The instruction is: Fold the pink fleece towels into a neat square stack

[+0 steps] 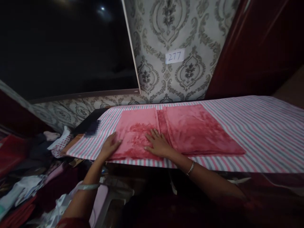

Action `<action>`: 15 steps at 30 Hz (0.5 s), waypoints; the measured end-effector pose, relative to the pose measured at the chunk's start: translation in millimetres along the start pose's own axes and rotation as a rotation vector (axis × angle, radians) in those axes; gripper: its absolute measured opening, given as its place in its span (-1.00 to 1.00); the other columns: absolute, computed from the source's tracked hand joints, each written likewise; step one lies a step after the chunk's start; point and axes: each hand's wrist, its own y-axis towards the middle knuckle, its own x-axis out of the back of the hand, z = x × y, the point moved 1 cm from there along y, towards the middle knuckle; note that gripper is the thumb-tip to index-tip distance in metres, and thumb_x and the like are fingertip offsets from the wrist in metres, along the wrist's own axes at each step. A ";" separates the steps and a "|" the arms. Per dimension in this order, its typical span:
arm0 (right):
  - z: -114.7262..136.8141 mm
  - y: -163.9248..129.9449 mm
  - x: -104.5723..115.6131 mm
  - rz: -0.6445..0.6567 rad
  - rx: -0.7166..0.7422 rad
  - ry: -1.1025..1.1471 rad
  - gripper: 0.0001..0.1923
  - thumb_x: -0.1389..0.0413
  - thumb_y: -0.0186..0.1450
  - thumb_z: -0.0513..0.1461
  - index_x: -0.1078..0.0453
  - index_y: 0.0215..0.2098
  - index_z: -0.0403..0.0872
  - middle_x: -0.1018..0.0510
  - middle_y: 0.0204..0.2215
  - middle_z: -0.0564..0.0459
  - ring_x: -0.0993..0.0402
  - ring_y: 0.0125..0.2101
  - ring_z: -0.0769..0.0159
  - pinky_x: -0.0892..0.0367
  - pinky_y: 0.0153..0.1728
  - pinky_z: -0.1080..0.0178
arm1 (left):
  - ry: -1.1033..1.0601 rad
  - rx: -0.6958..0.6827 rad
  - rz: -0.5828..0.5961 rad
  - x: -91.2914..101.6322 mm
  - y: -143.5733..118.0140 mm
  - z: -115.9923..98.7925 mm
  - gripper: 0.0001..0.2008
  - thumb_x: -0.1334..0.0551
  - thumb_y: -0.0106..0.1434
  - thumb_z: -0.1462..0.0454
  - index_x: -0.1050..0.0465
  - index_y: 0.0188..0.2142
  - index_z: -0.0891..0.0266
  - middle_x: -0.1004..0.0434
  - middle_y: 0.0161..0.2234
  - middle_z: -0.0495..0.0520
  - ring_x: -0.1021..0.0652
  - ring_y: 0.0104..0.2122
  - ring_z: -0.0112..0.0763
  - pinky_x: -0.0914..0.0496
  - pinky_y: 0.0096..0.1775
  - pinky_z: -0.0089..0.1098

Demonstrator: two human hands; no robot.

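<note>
Striped cloth in pink, grey and white covers the table, which runs left to right across the view. On it, near the front edge and left of centre, lies a pink plush fabric, spread flat in two panels side by side with a narrow strip between them.

Left hand lies palm down on the near left corner of the left panel, fingers together and flat, gripping nothing. Right hand lies palm down on the same panel's near right part, just beside the centre strip, fingers spread and flat, also gripping nothing. Both hands touch the fabric. Thin bangle on the right wrist, pale band on the left forearm.

Right panel lies untouched, its near edge close to the table's front edge.

Behind the table: wall with grey damask wallpaper and a small white label reading 277. Large dark screen fills the upper left. Dark red panel at upper right.

Left of the table, lower down: a heap of mixed clothes in red, white and dark colours. Dark flat object at the table's far left end, partly blurred out; can't tell what it is.
</note>
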 end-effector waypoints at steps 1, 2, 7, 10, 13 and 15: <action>2.1 -1.0 2.5 -0.006 -0.008 0.006 -0.22 0.01 0.38 0.13 0.00 0.44 -0.02 0.15 0.46 -0.18 0.36 0.43 -0.06 0.30 0.33 -0.21 | -0.109 0.105 -0.021 4.7 -0.3 6.5 -0.23 -0.21 0.27 -0.02 -0.16 0.35 0.32 -0.46 0.15 0.37 -0.51 0.11 -0.03 -0.45 0.06 -0.11; 5.4 -1.8 5.0 -0.021 -0.011 0.010 -0.23 -0.01 0.38 0.11 -0.03 0.43 -0.04 0.11 0.45 -0.21 0.32 0.43 -0.09 0.30 0.33 -0.22 | -0.213 0.205 -0.025 8.6 -0.8 11.6 -0.21 -0.23 0.26 -0.01 -0.13 0.36 0.35 -0.54 0.04 0.35 -0.60 -0.01 -0.07 -0.50 -0.03 -0.14; 45.9 2.1 12.8 -0.121 0.135 0.102 -0.16 -0.13 0.33 0.03 0.00 0.44 -0.13 -0.12 0.38 -0.30 0.01 0.37 -0.09 0.08 0.34 -0.11 | -0.608 0.414 0.123 25.7 -1.4 -0.4 -0.29 -0.29 0.25 0.13 -0.17 0.33 0.26 -0.64 -0.12 0.25 -0.66 -0.16 -0.16 -0.55 -0.16 -0.22; 81.2 12.2 10.7 -0.115 0.220 0.190 0.07 -0.24 0.20 0.13 0.18 0.48 0.01 -0.07 0.39 -0.31 -0.03 0.34 -0.25 -0.12 0.23 -0.25 | -0.715 0.319 0.060 41.3 0.0 -37.1 -0.17 -0.46 0.04 0.12 -0.26 0.28 0.18 -0.63 -0.08 0.22 -0.66 -0.17 -0.12 -0.55 -0.24 -0.29; 105.6 25.3 11.1 -0.185 0.202 0.199 0.12 -0.26 0.19 0.10 0.31 0.48 0.10 0.01 0.41 -0.33 -0.14 0.28 -0.39 -0.19 0.11 -0.39 | -0.827 0.146 0.056 55.6 3.7 -77.3 -0.03 -0.54 -0.17 0.13 -0.30 0.26 0.15 -0.65 -0.14 0.17 -0.67 -0.29 -0.14 -0.53 -0.35 -0.35; 109.8 31.5 16.7 -0.271 0.190 0.203 0.02 -0.18 0.30 -0.12 0.38 0.49 0.10 -0.11 0.37 -0.33 -0.35 0.17 -0.28 -0.29 0.06 -0.33 | -0.881 0.038 0.092 61.1 11.9 -94.5 -0.06 -0.55 -0.20 0.16 -0.35 0.22 0.15 -0.66 -0.19 0.13 -0.66 -0.33 -0.18 -0.52 -0.36 -0.38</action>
